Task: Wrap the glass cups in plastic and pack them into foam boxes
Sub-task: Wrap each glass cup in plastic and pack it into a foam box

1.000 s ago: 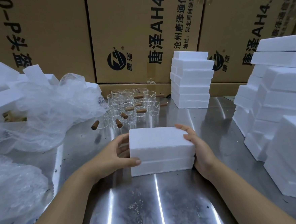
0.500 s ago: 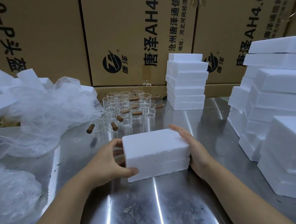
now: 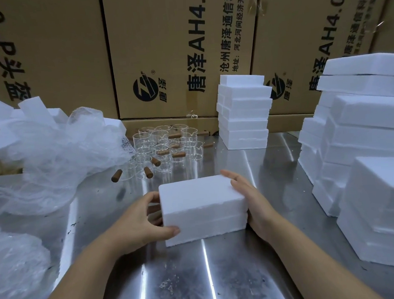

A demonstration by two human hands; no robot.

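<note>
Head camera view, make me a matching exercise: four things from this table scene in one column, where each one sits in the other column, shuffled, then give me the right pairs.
Things
1. foam box
2. glass cups
3. crumpled plastic
4. cardboard cartons

Places
A. heaped on the left of the steel table
B. upright behind the table's far edge
C. between the left hand and the right hand
D. standing mid-table, beyond the hands

Pairs: 1-C, 2-D, 3-A, 4-B
</note>
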